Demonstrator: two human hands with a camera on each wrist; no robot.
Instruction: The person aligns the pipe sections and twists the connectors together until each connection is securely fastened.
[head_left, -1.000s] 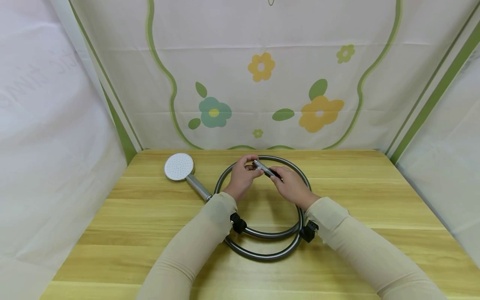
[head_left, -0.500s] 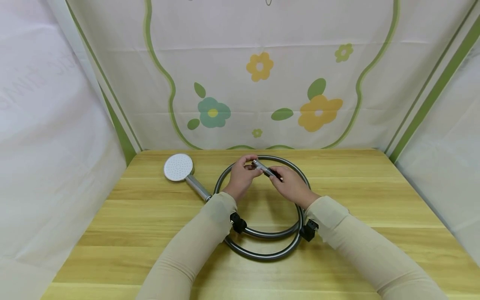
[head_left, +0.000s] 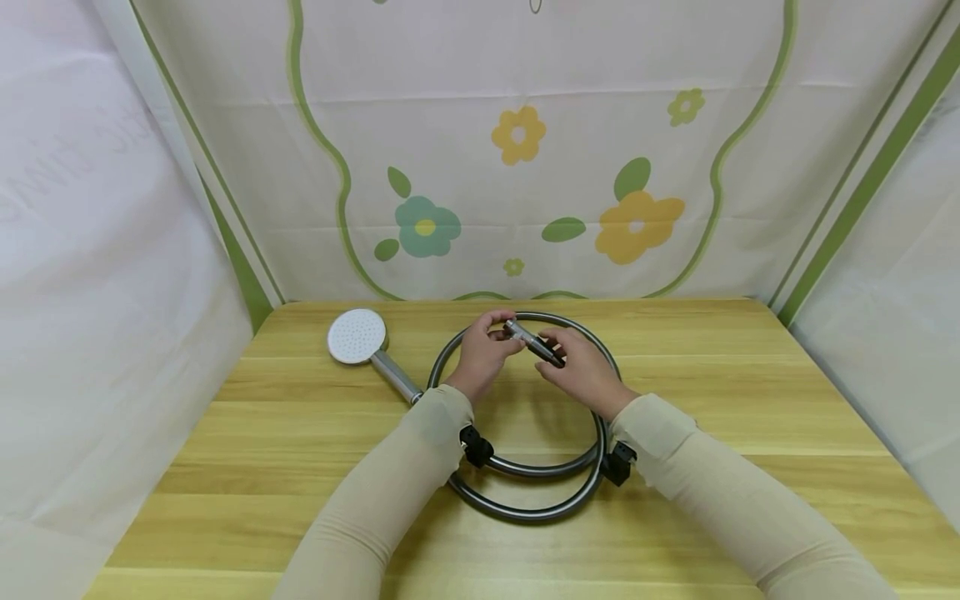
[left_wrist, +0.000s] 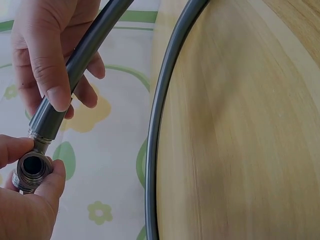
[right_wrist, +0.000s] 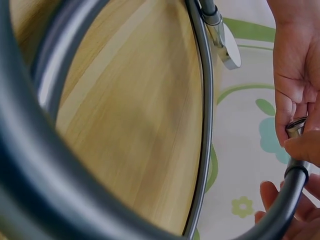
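Between the thumb and fingers of my left hand (head_left: pixel 480 357) is a small silver pipe fitting (left_wrist: pixel 42 146) with a round open end, pinched beyond the coil's middle. The fitting's side joins the tapered end nut (left_wrist: pixel 47 120) of a dark grey shower hose (head_left: pixel 536 515). My right hand (head_left: pixel 588 375) is at that hose end, its thumb lying on the nut and its fingers loosely curled behind. The hose loops in a coil on the table below both hands. A shower head (head_left: pixel 357 336) with a round white face lies at the left; its handle meets the hose near my left sleeve.
The wooden table (head_left: pixel 750 500) carries the coil and shower head. White fabric walls (head_left: pixel 465 150) printed with flowers stand behind and at both sides. Black wrist mounts (head_left: pixel 618 463) hang close over the coil.
My right hand's fingers have loosened and spread a little around the hose end, showing more of it. The left hand keeps its pinch on the fitting.
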